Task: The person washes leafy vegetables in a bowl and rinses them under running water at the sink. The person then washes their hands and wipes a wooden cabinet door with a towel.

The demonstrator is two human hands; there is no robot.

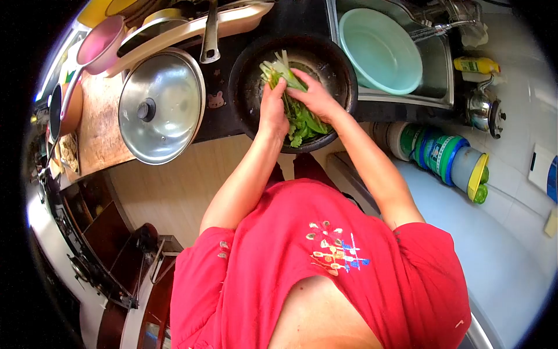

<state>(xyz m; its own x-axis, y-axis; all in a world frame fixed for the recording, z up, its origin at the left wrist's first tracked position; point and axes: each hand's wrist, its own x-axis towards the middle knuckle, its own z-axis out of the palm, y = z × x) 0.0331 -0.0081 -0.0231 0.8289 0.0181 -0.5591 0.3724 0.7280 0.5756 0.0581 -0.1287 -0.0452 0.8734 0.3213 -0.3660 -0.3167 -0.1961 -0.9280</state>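
Observation:
A bunch of leafy greens [305, 121] with pale cut stems is held over a wide dark wok [244, 107]. The stems point away from me, and the leaves hang toward the wok's near side. My left hand [274, 109] is closed around the bunch from the left, thumb along the stems. From the right, my right hand [317, 98] grips the same bunch, its fingers lying across the stems. The wok's bottom looks wet and shiny around the greens.
Left of the wok lies a metal lid [168, 125] with a black knob, partly over a wooden board [96, 116]. A mint-green basin [378, 52] sits in the sink [444, 75] at right. A kettle [483, 110] and stacked buckets [436, 152] stand farther right.

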